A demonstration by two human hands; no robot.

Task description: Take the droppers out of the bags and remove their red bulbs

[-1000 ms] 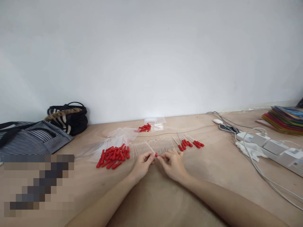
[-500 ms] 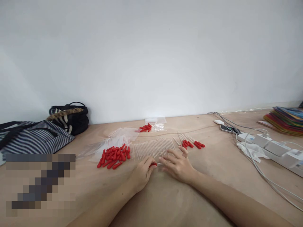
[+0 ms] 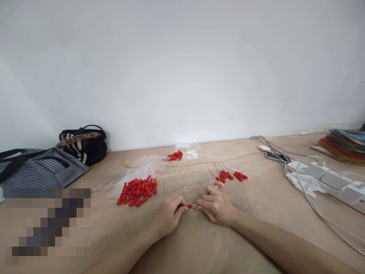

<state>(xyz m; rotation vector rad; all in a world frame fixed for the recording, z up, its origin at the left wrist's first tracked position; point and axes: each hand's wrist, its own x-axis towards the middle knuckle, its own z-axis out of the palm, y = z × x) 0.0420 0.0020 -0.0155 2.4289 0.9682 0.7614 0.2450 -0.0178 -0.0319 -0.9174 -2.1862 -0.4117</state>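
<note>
My left hand (image 3: 170,213) pinches a red rubber cap (image 3: 189,206) near the table's front. My right hand (image 3: 217,205) pinches a thin clear tube (image 3: 194,206), whose end meets the cap between the two hands. Just beyond the hands lies a row of several clear tubes (image 3: 184,180). A heap of loose red caps (image 3: 137,188) sits to the left of that row. To the right lie several tubes with red caps fitted (image 3: 229,173).
Clear plastic bags (image 3: 134,173) and a small bunch of red caps (image 3: 174,155) lie farther back. A striped bag (image 3: 37,169) and a black bag (image 3: 85,142) stand at the left. Power strips (image 3: 332,179), cables, a phone (image 3: 275,155) and stacked coloured sheets (image 3: 342,145) fill the right.
Both hands have drawn back from the row of tubes toward me. The left hand now shows the red cap and the right hand holds a tube against it.
</note>
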